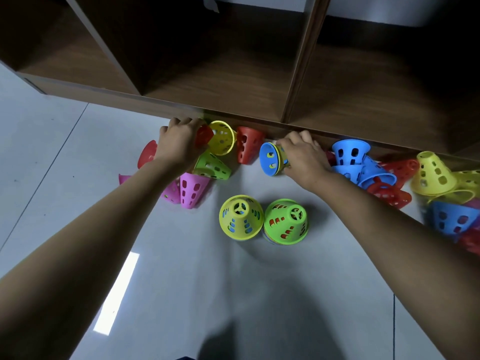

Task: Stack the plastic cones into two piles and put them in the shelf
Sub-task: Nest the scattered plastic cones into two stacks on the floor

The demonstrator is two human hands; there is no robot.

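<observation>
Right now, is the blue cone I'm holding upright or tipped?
Tipped: the blue cone lies sideways, wide end facing left, in the right hand.

Both bare forearms reach forward from the lower corners of the view, drawing a little closer toward the wrists; the left hand (179, 145) shows its back, knuckles up, fingers curled down and pinching a red cone (204, 135) at its far side; the right hand (302, 155) lies palm down, wrist turned slightly inward, fingers curled round a blue cone (271, 159) held on its side; the hands are apart.
</observation>
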